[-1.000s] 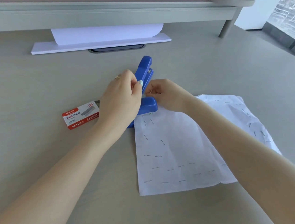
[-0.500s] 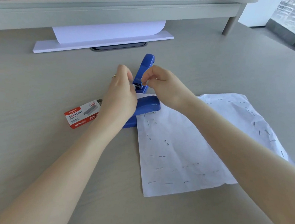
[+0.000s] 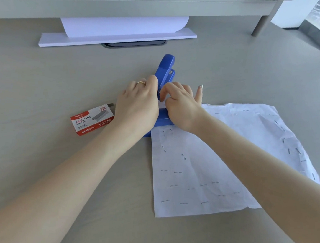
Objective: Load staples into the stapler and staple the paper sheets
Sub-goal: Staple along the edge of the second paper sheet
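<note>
The counter point(image 3: 35, 168) is carrying everything, and its far edge is running under a raised shelf point(image 3: 127, 0) with a white board point(image 3: 114, 39) and a curled blank sheet point(image 3: 124, 27) leaning there, well clear of the work. Toward the right edge the paper sheets point(image 3: 199, 173) are lying flat, thin and floppy, already peppered with staples; they are likely sliding easily and are best pinned by a palm near the stapling edge. The blue stapler point(image 3: 164, 71) is sitting mid-counter, touching the sheets' far-left corner, its top arm swung up and open. It is looking rigid plastic and metal, light enough to tip, so holding the base seems wise. The left hand point(image 3: 137, 107) is curling round the stapler's side, steadying it. The right hand point(image 3: 180, 105) is pinching at the open magazine; whether a staple strip is between its fingertips cannot be told. The staple box point(image 3: 91, 122), small cardboard, is lying just left of the left hand, its tray slightly drawn, blocking nothing.
</note>
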